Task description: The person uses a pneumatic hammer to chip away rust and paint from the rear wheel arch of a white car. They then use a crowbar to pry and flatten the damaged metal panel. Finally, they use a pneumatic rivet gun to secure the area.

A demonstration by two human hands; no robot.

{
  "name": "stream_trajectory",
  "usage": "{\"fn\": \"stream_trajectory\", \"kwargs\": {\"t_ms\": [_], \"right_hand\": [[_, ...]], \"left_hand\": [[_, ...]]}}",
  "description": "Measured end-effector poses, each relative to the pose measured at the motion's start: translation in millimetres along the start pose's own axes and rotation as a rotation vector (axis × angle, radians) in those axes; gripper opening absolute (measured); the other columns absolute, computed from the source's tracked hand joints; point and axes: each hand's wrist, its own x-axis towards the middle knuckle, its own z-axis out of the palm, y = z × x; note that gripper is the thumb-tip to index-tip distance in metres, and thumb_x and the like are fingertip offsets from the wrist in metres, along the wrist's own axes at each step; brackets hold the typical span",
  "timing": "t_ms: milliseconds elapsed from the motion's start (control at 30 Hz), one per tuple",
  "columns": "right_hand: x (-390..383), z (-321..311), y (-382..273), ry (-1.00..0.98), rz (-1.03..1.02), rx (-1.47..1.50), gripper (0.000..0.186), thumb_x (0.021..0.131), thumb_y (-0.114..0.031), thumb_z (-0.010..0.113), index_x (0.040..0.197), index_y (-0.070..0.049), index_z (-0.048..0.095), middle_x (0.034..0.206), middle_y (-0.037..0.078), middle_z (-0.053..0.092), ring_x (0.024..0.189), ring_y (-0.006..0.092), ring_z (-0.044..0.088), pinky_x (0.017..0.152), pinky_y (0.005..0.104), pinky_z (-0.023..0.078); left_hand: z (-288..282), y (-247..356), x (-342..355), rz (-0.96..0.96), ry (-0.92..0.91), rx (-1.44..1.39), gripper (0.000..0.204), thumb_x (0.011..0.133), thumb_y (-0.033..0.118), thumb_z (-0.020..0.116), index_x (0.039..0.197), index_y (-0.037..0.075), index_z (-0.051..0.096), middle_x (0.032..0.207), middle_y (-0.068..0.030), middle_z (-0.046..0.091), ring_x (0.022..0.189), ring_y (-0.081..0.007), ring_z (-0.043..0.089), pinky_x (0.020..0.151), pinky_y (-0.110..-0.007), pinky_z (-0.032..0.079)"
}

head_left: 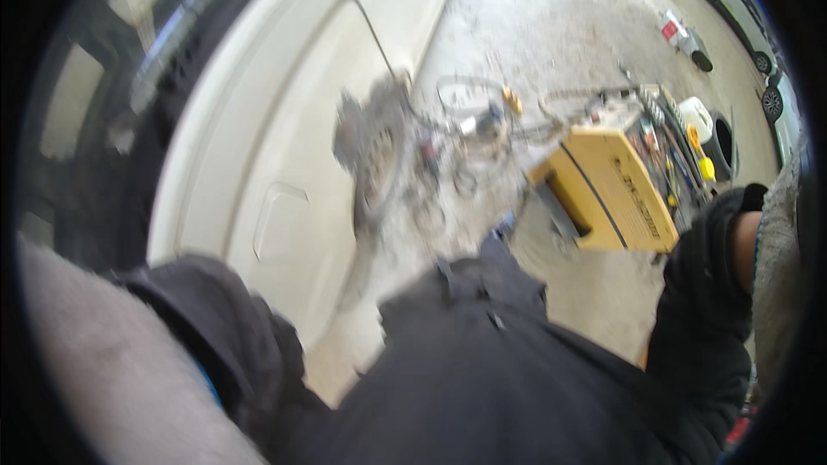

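Note:
My left hand (112, 362), in a pale grey work glove, is raised close to the camera at the lower left and blurred. My right hand (780, 258), gloved alike, is cut off by the right rim, with a strip of bare wrist below the dark sleeve (706, 301). Neither hand's fingers can be made out, nor whether anything is in them. Left of centre stands a cream vehicle body (284, 164) with a fuel-flap outline and a wheel (379, 159); the left hand appears nearest to it. A thin dark cable (366, 21) hangs over the panel.
A yellow box-like cart (616, 185) stands at right with tools heaped on its top. Hoses and cables (482, 125) lie tangled on the concrete floor beside the wheel. Past the cart are a white jug (694, 119) and a tyre (722, 142). Cars (732, 0) stand at the far right.

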Motion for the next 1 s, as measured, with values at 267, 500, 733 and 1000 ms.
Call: {"fn": "stream_trajectory", "kwargs": {"t_ms": [267, 500, 733, 1000], "right_hand": [[18, -20, 56, 0.012, 0.068, -0.123, 0.031, 0.102, -0.028, 0.059, 0.118, -0.001, 0.065, 0.081, 0.003, 0.061, 0.070, 0.0136, 0.053, 0.066, 0.0276, 0.044], [0, -21, 37, 0.051, 0.105, -0.138, 0.031, 0.102, -0.029, 0.060, 0.116, -0.002, 0.066, 0.082, 0.003, 0.062, 0.070, 0.0140, 0.054, 0.067, 0.0283, 0.046], [-17, -8, 64, 0.064, 0.088, -0.170, 0.031, 0.101, -0.030, 0.061, 0.115, -0.002, 0.066, 0.083, 0.003, 0.064, 0.071, 0.0144, 0.056, 0.069, 0.0289, 0.047], [-29, 4, 52, 0.222, 0.004, -0.250, 0.031, 0.100, -0.031, 0.062, 0.113, -0.003, 0.067, 0.084, 0.003, 0.065, 0.072, 0.0148, 0.058, 0.071, 0.0296, 0.049]], "left_hand": [[44, -35, 2, -0.048, 0.087, -0.062, 0.049, 0.089, 0.013, 0.063, 0.131, -0.012, 0.057, 0.124, -0.0244, 0.065, 0.108, -0.0293, 0.063, 0.093, -0.041, 0.051], [74, 9, 23, 0.017, 0.069, -0.140, 0.050, 0.089, 0.014, 0.064, 0.131, -0.012, 0.057, 0.124, -0.0250, 0.065, 0.111, -0.0308, 0.063, 0.095, -0.042, 0.051], [89, -24, 11, -0.044, 0.066, -0.151, 0.051, 0.089, 0.015, 0.065, 0.131, -0.012, 0.057, 0.124, -0.0255, 0.065, 0.114, -0.0322, 0.063, 0.097, -0.044, 0.051], [77, -31, -2, -0.067, 0.105, -0.112, 0.051, 0.089, 0.017, 0.067, 0.131, -0.012, 0.057, 0.124, -0.0262, 0.065, 0.117, -0.0339, 0.063, 0.099, -0.045, 0.051]]}}
